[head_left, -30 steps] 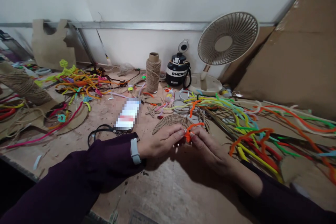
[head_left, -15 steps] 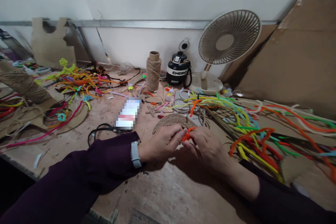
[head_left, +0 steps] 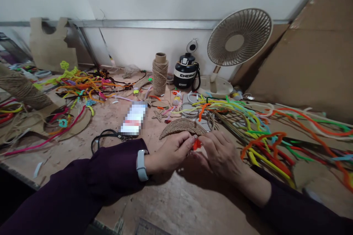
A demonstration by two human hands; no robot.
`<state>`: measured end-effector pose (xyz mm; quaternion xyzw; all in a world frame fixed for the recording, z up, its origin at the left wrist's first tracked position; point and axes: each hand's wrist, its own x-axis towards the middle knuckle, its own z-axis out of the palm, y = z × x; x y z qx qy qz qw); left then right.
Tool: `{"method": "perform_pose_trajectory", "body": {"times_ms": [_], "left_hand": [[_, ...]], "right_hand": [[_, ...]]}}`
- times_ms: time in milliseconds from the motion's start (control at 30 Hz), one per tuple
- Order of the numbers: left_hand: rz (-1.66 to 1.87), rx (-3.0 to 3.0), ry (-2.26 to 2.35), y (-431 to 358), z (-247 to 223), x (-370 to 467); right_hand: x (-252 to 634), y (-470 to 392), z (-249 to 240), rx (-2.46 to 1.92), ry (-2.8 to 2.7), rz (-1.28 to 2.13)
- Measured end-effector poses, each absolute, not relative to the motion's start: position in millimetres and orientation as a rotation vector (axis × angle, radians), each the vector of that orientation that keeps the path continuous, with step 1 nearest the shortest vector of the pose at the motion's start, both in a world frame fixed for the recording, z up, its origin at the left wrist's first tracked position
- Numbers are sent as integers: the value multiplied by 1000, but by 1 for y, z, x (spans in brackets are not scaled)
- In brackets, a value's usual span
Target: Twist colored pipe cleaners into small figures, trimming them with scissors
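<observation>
Between both hands is a small orange fuzzy piece, partly covered by fingers. My left hand, with a light watch on its wrist, pinches the piece's left side between thumb and fingers. On the right side, my right hand has its fingers closed on the same piece. Just behind the hands lies a crescent-shaped coil of brown twine, flat on the table.
A phone lies left of the hands. Behind stand a twine spool, a black bottle and a fan. Colourful fuzzy stems spread at right, and more stems lie at left.
The orange piece shows less between the fingers, and its strand over the right fingers is no longer visible. My right hand has turned slightly over it. The view has shifted slightly.
</observation>
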<state>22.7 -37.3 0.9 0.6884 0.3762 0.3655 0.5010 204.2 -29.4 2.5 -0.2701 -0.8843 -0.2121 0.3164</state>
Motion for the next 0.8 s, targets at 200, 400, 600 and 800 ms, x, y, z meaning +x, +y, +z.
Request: {"method": "perform_pose_trajectory", "body": {"times_ms": [200, 400, 600, 800], "left_hand": [[842, 1613, 858, -38, 3, 23], [810, 1631, 820, -34, 1, 20], [784, 1659, 830, -32, 0, 19], [716, 1702, 821, -30, 7, 17]], "right_hand": [[205, -29, 1, -668, -2346, -568], [204, -30, 2, -651, -2345, -574], [203, -30, 4, -653, -2349, -562], [203, -29, 3, -637, -2358, -560]]}}
